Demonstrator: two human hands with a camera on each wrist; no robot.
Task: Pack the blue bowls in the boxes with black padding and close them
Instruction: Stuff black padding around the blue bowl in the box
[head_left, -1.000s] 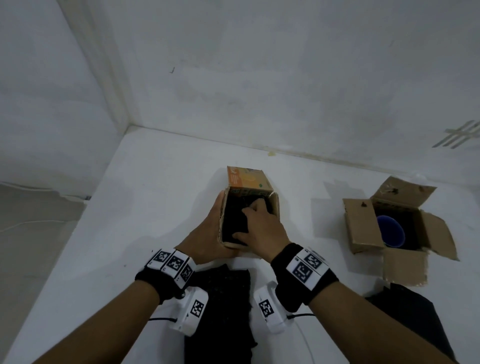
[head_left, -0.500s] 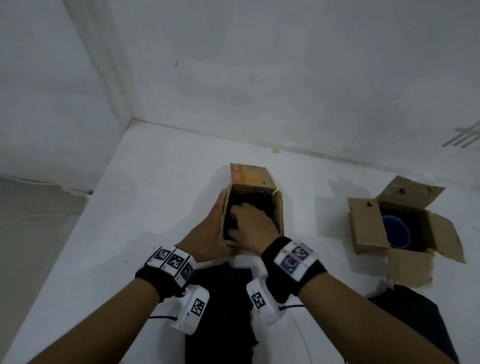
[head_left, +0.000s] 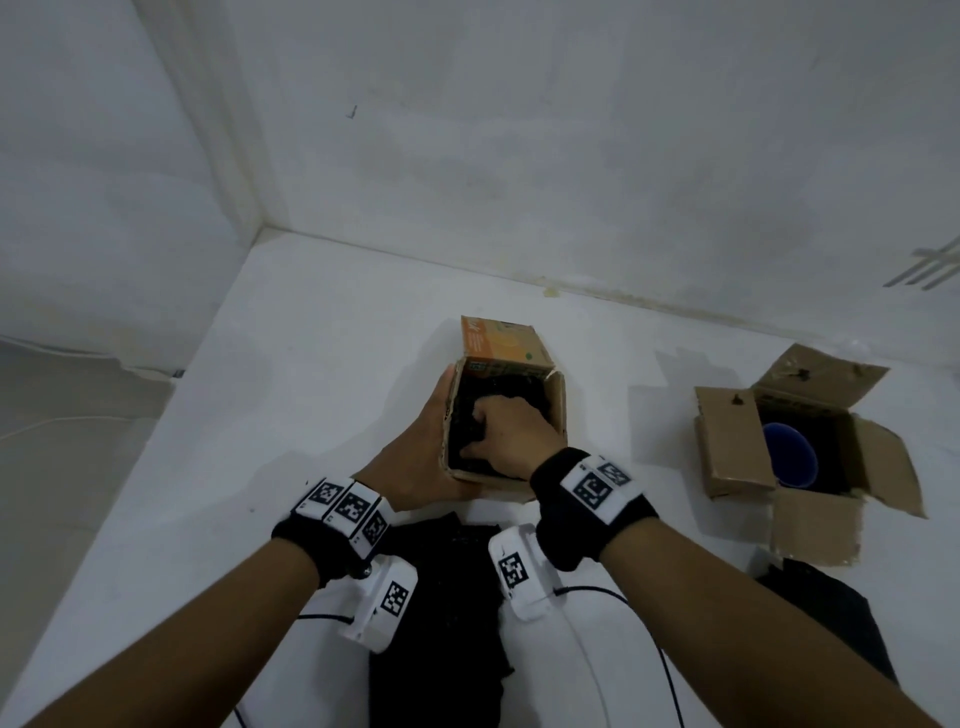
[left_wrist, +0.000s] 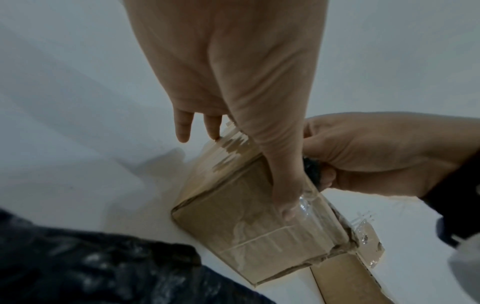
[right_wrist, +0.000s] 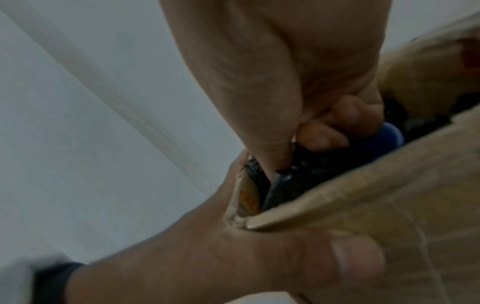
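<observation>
A small cardboard box (head_left: 558, 410) with an orange printed flap (head_left: 504, 348) stands in the middle of the white table. My left hand (head_left: 441, 415) grips its near left corner, thumb (left_wrist: 285, 201) on the near face and fingers along the left side. My right hand (head_left: 493, 423) is inside the box, fingers curled and pinching black padding (right_wrist: 298, 170). A blue bowl (right_wrist: 387, 135) shows under the padding in the right wrist view. To the right a second box (head_left: 727, 441) stands open with another blue bowl (head_left: 789, 460) on black padding.
More black padding (head_left: 441, 597) lies on the table just in front of the box, under my wrists. Another black piece (head_left: 831, 613) lies at the near right by the second box's flap. White walls meet at the far left; the table edge drops off at the left.
My right hand has moved from the box's far right corner toward its near middle and sunk deeper, pressing the padding in. My left hand has kept its hold on the box.
</observation>
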